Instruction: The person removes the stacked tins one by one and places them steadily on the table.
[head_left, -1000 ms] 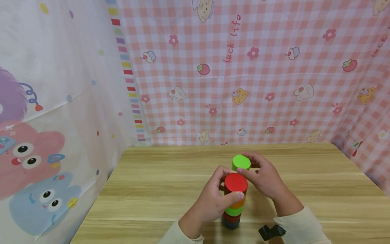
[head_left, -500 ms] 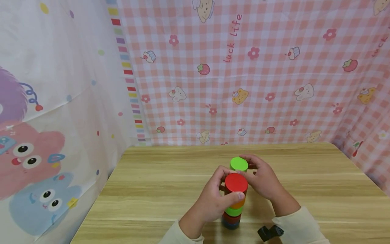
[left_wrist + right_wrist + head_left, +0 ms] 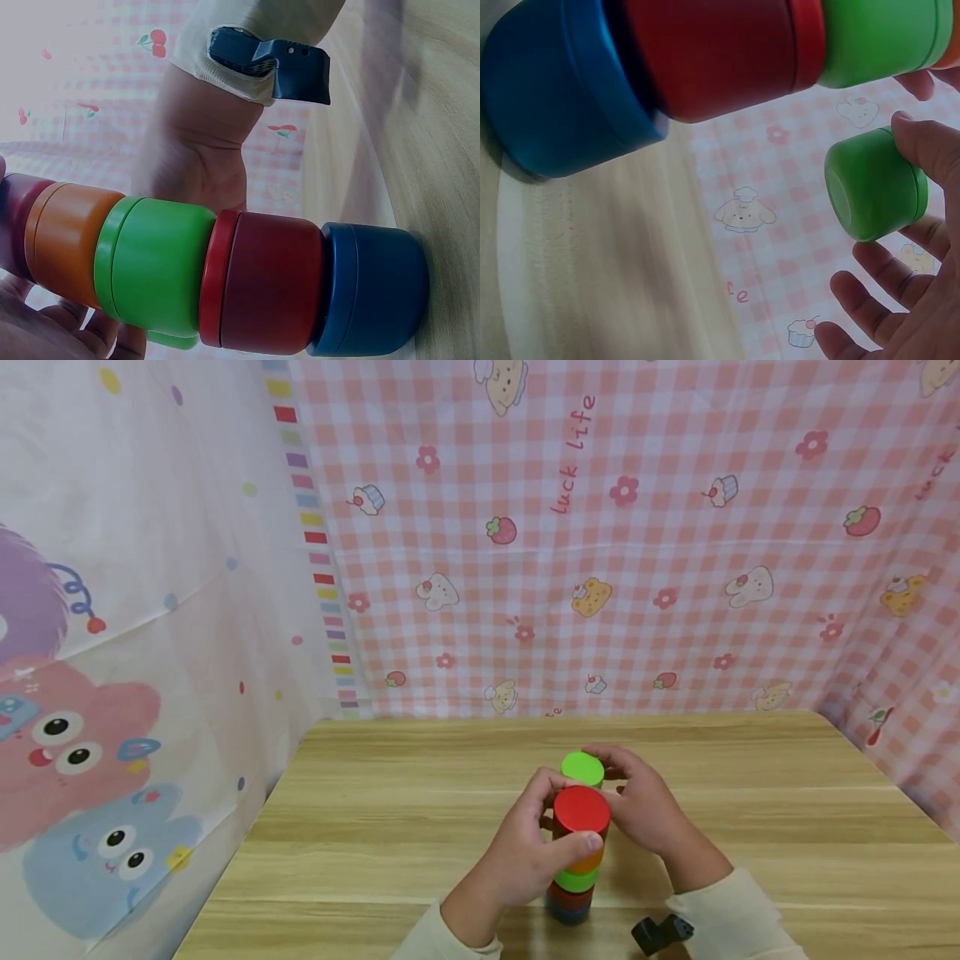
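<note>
A tower of small round lidded jars stands upright on the table. From the bottom it runs blue jar (image 3: 375, 289), dark red jar (image 3: 270, 281), green jar (image 3: 161, 262), orange jar (image 3: 75, 225) and a red-topped jar (image 3: 581, 810). My left hand (image 3: 525, 852) grips the tower near its top, thumb at the front, fingers round the far side. Behind the tower, my right hand (image 3: 651, 806) pinches a separate green jar (image 3: 874, 184) between thumb and fingers. In the right wrist view this jar is off the table; in the head view the red top partly covers it.
The wood-grain table (image 3: 375, 827) stretches to both sides of the tower. A pink checked cloth (image 3: 480, 560) hangs at its back edge, and a white cartoon cloth (image 3: 187, 652) on the left. A black wrist device (image 3: 662, 935) sits by my right sleeve.
My right hand has moved a little left and nearer with the green jar, bringing it behind the tower's red top. My left hand and the tower hold still.
</note>
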A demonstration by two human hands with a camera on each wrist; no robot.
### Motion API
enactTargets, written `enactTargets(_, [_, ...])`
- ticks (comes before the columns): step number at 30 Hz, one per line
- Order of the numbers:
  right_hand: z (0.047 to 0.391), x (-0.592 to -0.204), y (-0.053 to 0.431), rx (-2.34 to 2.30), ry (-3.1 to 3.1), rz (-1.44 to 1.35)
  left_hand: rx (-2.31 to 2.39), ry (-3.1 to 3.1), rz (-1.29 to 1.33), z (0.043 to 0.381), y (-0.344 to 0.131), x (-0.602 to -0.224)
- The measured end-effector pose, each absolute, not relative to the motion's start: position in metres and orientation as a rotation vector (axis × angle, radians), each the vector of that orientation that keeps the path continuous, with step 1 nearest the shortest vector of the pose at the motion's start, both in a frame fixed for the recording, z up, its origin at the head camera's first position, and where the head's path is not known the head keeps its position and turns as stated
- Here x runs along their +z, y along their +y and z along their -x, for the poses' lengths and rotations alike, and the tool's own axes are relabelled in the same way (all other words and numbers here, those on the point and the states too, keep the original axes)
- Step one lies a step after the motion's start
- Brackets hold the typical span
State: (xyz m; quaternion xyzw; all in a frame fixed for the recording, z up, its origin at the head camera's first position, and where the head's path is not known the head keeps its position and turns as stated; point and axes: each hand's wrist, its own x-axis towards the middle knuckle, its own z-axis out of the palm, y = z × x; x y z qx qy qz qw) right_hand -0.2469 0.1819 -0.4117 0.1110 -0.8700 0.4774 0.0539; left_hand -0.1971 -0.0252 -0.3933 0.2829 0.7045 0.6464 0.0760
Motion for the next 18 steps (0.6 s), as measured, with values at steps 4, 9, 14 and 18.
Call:
enactTargets(4, [0.248,-0.416,0.181,1.468,-2.648,-0.349,1.942,2.109,-0.847,0.198,-0.025,-0.394])
enactTargets(9, [0.250,-0.421,0.181,1.477,-2.649,-0.368,1.940,2.108,-0.868,0.198,-0.025,-0.395])
enactTargets(14, [0.250,-0.424,0.180,1.481,-2.666,-0.349,1.930,2.108,-0.879,0.198,-0.025,-0.394])
enactTargets(18, [0.250,-0.425,0.179,1.492,-2.657,-0.359,1.930,2.109,-0.888,0.198,-0.025,-0.395])
